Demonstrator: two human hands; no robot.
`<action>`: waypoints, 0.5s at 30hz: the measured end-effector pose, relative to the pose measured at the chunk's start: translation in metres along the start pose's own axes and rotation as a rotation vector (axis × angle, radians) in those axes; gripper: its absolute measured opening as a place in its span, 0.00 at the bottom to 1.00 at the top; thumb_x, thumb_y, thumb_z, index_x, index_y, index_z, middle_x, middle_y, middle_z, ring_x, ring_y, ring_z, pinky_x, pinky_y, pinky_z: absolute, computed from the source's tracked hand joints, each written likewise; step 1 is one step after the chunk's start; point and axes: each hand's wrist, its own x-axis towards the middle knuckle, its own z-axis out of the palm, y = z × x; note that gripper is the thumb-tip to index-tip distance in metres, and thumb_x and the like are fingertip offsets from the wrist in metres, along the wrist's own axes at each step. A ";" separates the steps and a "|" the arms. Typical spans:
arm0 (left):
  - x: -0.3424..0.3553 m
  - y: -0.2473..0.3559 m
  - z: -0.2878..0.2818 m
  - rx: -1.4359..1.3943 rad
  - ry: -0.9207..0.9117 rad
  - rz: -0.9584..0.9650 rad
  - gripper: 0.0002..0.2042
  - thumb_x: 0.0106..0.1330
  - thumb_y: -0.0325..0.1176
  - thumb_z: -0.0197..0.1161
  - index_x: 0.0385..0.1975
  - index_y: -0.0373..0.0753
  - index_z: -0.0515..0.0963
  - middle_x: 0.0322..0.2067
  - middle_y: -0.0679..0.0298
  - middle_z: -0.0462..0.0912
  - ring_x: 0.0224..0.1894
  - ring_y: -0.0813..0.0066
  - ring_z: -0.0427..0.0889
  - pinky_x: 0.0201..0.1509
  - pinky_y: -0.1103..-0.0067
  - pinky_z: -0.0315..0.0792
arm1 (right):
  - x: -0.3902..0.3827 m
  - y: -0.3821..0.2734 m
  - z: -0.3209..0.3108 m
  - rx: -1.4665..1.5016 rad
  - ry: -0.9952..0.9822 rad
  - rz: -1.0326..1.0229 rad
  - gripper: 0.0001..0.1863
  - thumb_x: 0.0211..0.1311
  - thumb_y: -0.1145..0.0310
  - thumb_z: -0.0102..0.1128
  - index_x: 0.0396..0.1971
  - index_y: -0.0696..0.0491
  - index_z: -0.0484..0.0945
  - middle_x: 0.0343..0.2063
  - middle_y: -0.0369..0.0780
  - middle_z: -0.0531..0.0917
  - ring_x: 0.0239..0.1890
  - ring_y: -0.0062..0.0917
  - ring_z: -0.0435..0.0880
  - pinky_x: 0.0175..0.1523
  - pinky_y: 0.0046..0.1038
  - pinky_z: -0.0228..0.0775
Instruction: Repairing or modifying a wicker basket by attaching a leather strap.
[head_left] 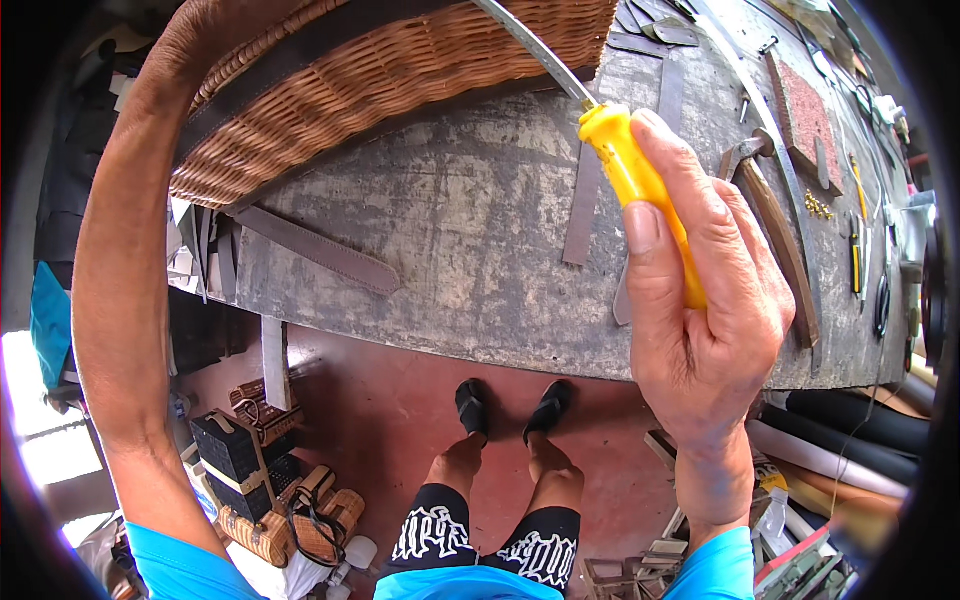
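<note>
My right hand (715, 280) is closed round the yellow handle of a long-bladed hand tool (640, 185). Its narrow grey metal blade runs up and left, crossing in front of a wicker basket (400, 95) and leaving the top of the picture. Dark leather bands edge the basket, which rests tilted on the worn grey workbench (450, 250). Up at the basket's left end is my left hand (205, 35); its fingers are out of sight, so its grip cannot be told. A stitched brown leather strap (325, 250) lies below the basket.
Right of my right hand lie a wooden-handled hammer (775, 225), a reddish-brown block (803, 120), small brass-coloured pieces (818, 207) and a long metal strip (765, 100). More leather strips (582, 205) lie on the bench. Small wicker baskets (325, 520) stand on the floor at left; rolled material (840, 440) lies at right.
</note>
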 end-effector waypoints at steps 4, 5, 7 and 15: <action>-0.004 -0.001 0.000 0.129 0.073 0.068 0.24 0.71 0.44 0.64 0.61 0.37 0.75 0.59 0.61 0.73 0.66 0.69 0.68 0.71 0.72 0.63 | 0.001 -0.003 0.002 0.030 -0.008 0.035 0.17 0.68 0.78 0.59 0.55 0.62 0.80 0.45 0.45 0.87 0.36 0.23 0.83 0.43 0.24 0.75; -0.004 0.002 -0.001 0.126 0.073 0.070 0.24 0.71 0.44 0.64 0.61 0.37 0.75 0.59 0.61 0.73 0.66 0.69 0.68 0.71 0.72 0.63 | 0.001 -0.002 0.002 0.025 0.000 0.018 0.17 0.68 0.77 0.59 0.55 0.62 0.80 0.44 0.45 0.87 0.34 0.20 0.82 0.41 0.22 0.75; -0.001 0.021 0.001 0.234 0.090 -0.041 0.21 0.71 0.44 0.64 0.56 0.37 0.77 0.53 0.58 0.75 0.62 0.65 0.72 0.67 0.71 0.67 | 0.003 -0.012 -0.005 0.049 -0.029 0.120 0.17 0.69 0.77 0.58 0.56 0.62 0.80 0.42 0.44 0.87 0.32 0.18 0.80 0.38 0.21 0.73; -0.001 -0.063 -0.043 0.169 0.077 -0.021 0.20 0.70 0.44 0.64 0.54 0.36 0.77 0.52 0.58 0.75 0.61 0.64 0.73 0.65 0.70 0.67 | 0.061 -0.054 -0.026 -0.188 -0.219 0.332 0.15 0.68 0.77 0.57 0.53 0.62 0.81 0.30 0.42 0.86 0.26 0.14 0.76 0.32 0.21 0.69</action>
